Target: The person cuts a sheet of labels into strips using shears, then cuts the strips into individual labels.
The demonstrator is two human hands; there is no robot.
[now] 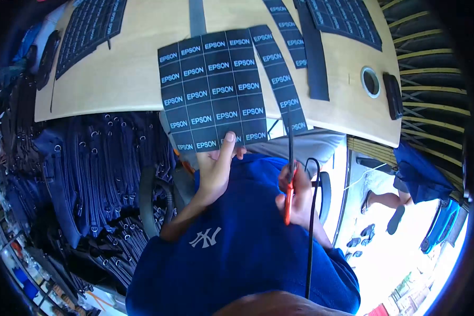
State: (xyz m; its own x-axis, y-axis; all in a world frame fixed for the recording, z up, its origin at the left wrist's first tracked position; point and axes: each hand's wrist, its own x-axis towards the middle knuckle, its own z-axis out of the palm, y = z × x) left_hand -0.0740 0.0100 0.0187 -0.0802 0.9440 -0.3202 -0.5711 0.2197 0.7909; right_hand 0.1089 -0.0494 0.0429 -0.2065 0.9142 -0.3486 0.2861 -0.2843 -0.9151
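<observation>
My left hand [216, 171] grips the lower edge of a black sheet of EPSON labels [210, 96], thumb on top and fingers underneath. Rows of white print and thin grid lines cover the sheet. Along its right side, a one-label-wide strip [280, 79] angles away, parted from the sheet by a gap that narrows to the top, where the two appear joined. In my right hand [299, 194] is a pair of scissors [288, 203] with orange-red handles. Its dark blades point up and overlap the strip's lower end; whether they are apart cannot be made out.
On the pale table [110, 87] lie more label sheets [92, 31], a loose label strip [288, 31], a plain dark strip [315, 66], a tape roll [370, 82] and a black case [392, 96]. Dark straps [97, 168] hang at left. A black cord [313, 231] crosses beside my right hand.
</observation>
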